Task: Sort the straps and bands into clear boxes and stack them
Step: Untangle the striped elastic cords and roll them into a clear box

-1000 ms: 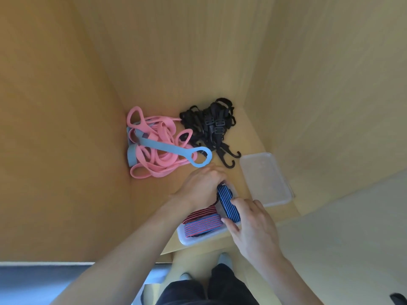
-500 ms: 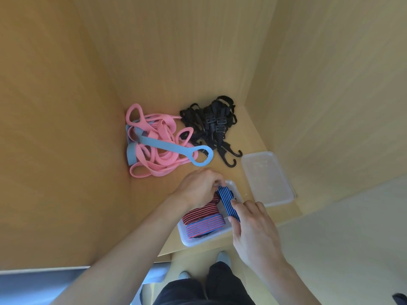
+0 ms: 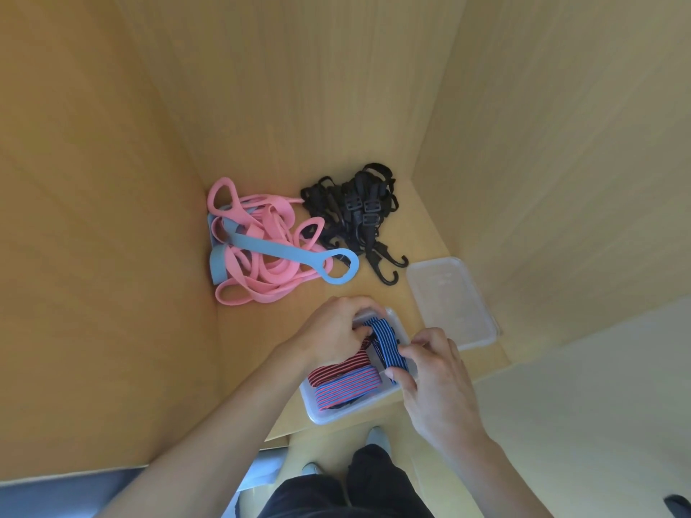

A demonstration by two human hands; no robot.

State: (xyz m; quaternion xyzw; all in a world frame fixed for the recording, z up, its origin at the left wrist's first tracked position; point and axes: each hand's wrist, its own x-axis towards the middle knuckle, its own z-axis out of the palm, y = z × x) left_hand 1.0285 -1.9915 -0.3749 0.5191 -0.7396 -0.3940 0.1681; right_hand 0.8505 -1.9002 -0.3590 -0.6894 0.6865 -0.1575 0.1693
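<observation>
A clear box (image 3: pixel 329 413) sits at the shelf's front edge with red-striped and blue-red striped straps (image 3: pixel 347 386) folded inside. Over the box, both hands hold a blue striped strap (image 3: pixel 387 342). My left hand (image 3: pixel 332 330) grips its far end with curled fingers. My right hand (image 3: pixel 430 372) pinches its near end at the box's right side. Behind lie a pile of pink bands (image 3: pixel 261 256), a light blue band (image 3: pixel 299 256) across them, and a tangle of black hook straps (image 3: pixel 355 214).
A clear lid (image 3: pixel 452 297) lies flat to the right of the box near the right wall. Wooden walls close the shelf on the left, back and right. My legs and feet show below the shelf edge.
Both hands have shifted slightly over the box, and the blue striped strap has been worked lower into it. The piles behind have not moved.
</observation>
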